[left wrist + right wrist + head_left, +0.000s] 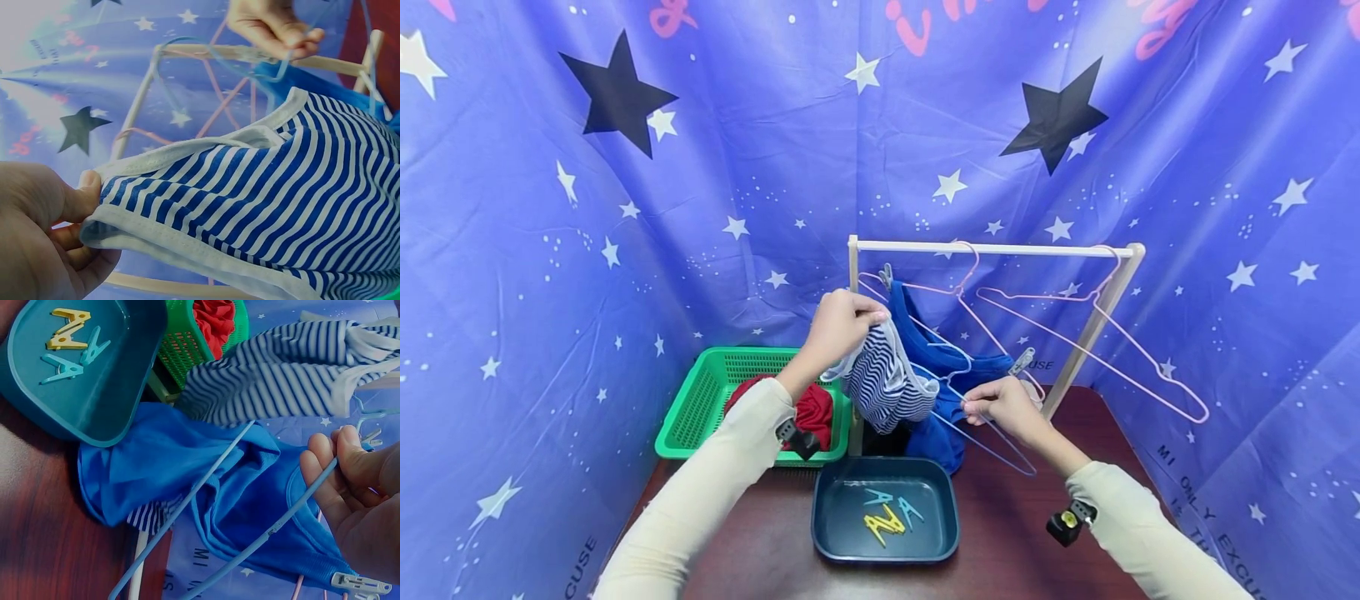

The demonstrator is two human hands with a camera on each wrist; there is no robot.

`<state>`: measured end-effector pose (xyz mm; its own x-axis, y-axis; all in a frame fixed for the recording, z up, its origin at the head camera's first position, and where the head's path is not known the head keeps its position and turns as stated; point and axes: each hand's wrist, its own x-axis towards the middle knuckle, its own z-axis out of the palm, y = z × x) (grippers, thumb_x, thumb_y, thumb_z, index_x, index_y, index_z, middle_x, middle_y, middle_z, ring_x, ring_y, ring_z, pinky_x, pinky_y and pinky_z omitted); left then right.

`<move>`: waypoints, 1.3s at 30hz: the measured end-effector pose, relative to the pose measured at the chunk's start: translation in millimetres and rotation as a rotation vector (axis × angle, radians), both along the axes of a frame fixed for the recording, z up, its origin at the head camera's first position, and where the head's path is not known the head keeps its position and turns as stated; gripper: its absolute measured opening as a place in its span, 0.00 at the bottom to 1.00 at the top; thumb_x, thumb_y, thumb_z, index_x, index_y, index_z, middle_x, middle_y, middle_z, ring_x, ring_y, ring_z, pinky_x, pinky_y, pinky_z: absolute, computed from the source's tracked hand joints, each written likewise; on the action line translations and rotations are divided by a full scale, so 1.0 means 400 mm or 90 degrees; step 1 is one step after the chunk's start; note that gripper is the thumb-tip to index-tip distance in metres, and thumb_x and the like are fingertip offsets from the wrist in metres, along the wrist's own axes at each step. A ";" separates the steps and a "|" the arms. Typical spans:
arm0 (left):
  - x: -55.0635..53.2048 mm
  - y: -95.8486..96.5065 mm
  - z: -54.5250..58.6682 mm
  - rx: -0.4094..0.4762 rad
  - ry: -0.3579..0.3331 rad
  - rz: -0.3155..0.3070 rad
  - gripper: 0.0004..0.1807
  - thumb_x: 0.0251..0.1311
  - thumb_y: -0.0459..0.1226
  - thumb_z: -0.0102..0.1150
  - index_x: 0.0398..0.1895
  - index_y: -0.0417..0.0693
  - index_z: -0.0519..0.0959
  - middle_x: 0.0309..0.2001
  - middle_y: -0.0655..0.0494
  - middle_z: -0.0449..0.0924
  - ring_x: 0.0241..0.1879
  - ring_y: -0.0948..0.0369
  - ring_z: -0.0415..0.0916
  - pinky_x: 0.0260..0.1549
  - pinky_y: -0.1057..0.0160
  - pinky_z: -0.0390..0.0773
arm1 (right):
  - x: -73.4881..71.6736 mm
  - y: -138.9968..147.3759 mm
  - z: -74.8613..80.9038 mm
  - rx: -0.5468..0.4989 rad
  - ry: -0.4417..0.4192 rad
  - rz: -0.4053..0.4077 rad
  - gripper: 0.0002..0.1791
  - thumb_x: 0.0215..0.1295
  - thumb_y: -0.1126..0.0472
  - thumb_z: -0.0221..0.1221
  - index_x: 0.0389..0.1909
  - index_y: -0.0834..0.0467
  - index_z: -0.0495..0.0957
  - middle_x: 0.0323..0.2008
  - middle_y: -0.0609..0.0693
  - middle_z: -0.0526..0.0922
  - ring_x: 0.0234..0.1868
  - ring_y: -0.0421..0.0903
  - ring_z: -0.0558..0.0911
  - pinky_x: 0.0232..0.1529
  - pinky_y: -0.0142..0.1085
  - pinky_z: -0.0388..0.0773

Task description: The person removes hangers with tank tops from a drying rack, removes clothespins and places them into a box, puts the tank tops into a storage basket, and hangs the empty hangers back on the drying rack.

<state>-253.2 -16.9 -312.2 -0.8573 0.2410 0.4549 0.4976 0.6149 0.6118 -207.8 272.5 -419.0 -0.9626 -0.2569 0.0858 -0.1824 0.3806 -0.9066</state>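
Observation:
My left hand [844,323] pinches the strap of a blue-and-white striped tank top [887,383], which hangs loosely below the fingers. In the left wrist view the white-edged strap [144,219] is caught between thumb and fingers. My right hand [1009,408] grips a light blue wire hanger [269,532] by its arm. One end of that hanger reaches behind the striped top in the head view. Just behind both hands, a blue garment [917,342] hangs from a pink hanger, with clothespins [359,583] at its straps.
A wooden rack [1000,248] carries pink hangers [1093,354]. At the left stands a green basket [681,412] with red cloth [812,417] inside. In front, a dark blue tray [887,553] holds several yellow and light blue clothespins [877,528]. A starry curtain surrounds the brown table [752,533].

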 end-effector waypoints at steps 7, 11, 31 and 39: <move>-0.013 -0.011 0.070 0.035 0.001 0.023 0.07 0.64 0.37 0.68 0.40 0.45 0.91 0.41 0.50 0.91 0.45 0.53 0.88 0.48 0.55 0.84 | -0.002 0.009 0.000 0.013 0.006 -0.005 0.08 0.63 0.77 0.63 0.39 0.82 0.81 0.28 0.74 0.85 0.24 0.36 0.85 0.33 0.35 0.87; -0.018 -0.023 0.112 0.056 -0.018 0.044 0.07 0.64 0.38 0.68 0.40 0.45 0.91 0.41 0.49 0.91 0.47 0.53 0.87 0.50 0.56 0.82 | -0.001 0.007 -0.001 0.010 0.000 -0.004 0.08 0.63 0.77 0.62 0.39 0.82 0.81 0.29 0.73 0.85 0.25 0.36 0.85 0.33 0.35 0.88; -0.051 -0.159 0.351 0.419 -0.126 0.068 0.08 0.63 0.30 0.65 0.42 0.38 0.89 0.22 0.70 0.81 0.29 0.71 0.75 0.32 0.75 0.76 | 0.013 0.010 -0.006 0.003 -0.015 -0.012 0.09 0.63 0.77 0.63 0.39 0.82 0.81 0.29 0.66 0.87 0.25 0.39 0.87 0.33 0.35 0.87; -0.049 -0.234 0.441 0.519 -0.142 0.122 0.09 0.64 0.30 0.65 0.45 0.42 0.89 0.33 0.61 0.85 0.41 0.65 0.76 0.49 0.70 0.78 | 0.010 0.012 -0.017 0.008 -0.010 -0.004 0.09 0.63 0.77 0.63 0.39 0.81 0.81 0.30 0.68 0.87 0.25 0.41 0.88 0.33 0.35 0.87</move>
<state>-272.6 -110.5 -135.6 -0.9398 -0.2446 0.2388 0.2455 0.0031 0.9694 -203.7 277.5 -425.7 -0.9656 -0.2511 0.0681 -0.1660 0.3927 -0.9045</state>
